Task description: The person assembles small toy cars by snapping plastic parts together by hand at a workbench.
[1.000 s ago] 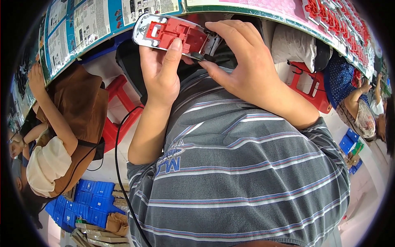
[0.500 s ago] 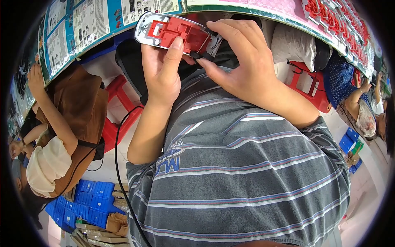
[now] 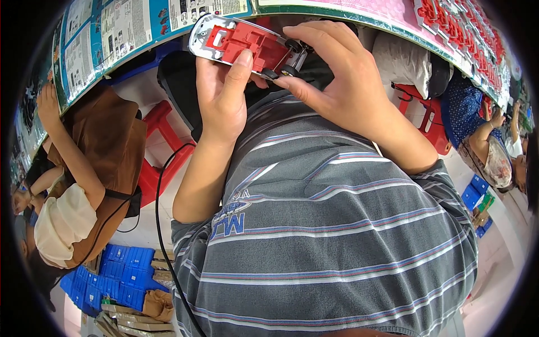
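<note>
A toy car with a pale shell and a red inner part lies with its inside facing up, near the table's edge. My left hand is closed round its near side, with the thumb pressed on the red part. At the car's right end are small black wheels on thin metal axles. My right hand spans that end, its thumb at the near edge by the wheels and its fingers at the far edge. The tips of some right fingers are hidden.
Printed sheets cover the table on the left. Rows of red parts lie at the far right. A co-worker's arm rests at the left edge, near a red stool. Blue boxes stand on the floor, and a black cable hangs nearby.
The toy car has shifted slightly right. My right fingers have opened a little wider, and the wheels and axles at its right end show more plainly. My left hand keeps its hold.
</note>
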### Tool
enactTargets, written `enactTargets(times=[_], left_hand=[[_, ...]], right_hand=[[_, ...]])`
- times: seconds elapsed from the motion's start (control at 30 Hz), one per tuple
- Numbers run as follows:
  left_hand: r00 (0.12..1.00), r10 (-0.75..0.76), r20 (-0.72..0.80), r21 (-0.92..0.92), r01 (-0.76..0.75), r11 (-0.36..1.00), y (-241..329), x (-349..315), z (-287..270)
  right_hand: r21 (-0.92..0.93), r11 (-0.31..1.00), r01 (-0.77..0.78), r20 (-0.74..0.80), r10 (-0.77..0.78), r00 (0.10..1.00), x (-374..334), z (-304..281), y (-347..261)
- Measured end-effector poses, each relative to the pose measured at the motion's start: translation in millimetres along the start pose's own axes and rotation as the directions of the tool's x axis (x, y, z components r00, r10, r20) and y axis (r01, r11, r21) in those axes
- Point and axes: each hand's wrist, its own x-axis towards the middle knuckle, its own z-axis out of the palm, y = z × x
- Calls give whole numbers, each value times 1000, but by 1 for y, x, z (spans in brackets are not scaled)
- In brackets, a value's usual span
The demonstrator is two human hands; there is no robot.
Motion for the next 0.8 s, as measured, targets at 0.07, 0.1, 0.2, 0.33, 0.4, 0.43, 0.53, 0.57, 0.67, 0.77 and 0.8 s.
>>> enactTargets(times=[0.07, 0.1, 0.2, 0.33, 0.4, 0.43, 0.53, 0.57, 0.67, 0.77, 0.8], left_hand=[[1000, -9, 12, -8, 9, 1000, 0, 1, 0], [1000, 1, 5, 3, -1, 1000, 0, 1, 0], [1000, 2, 9, 22, -3, 1000, -2, 0, -4], [999, 29, -25, 33, -28, 999, -3, 0, -3], [999, 33, -29, 63, -32, 998, -4, -2, -2], [999, 38, -31, 93, -35, 995, -4, -3, -2], [999, 46, -18, 71, -44, 996, -6, -2, -4], [999, 46, -19, 71, -44, 996, -5, -2, -3], [999, -28, -18, -7, 28, 1000, -1, -5, 0], [1000, 3, -9, 74, -3, 997, -3, -4, -5], [1000, 20, -23, 75, -18, 997, -5, -3, -5]], right_hand=[[-23, 999, -28, -10, 27, 1000, -3, 1, -2], [-42, 998, -53, -18, 52, 998, -3, 3, -3], [-64, 998, 11, -41, -14, 999, -3, 5, -2], [-72, 997, 24, -48, -28, 998, -3, 10, -5], [-91, 996, 11, -55, -16, 998, -3, 12, -5], [-90, 996, 12, -54, -17, 998, -2, 12, -4], [-85, 996, 34, -66, -40, 997, -1, 14, -3], [-82, 995, 53, -104, -61, 993, -1, 14, -2], [-88, 995, 53, -122, -63, 990, -2, 15, -3], [-97, 995, 22, -76, -29, 997, -1, 14, -4], [-98, 995, 9, -47, -13, 999, -1, 14, -5]])
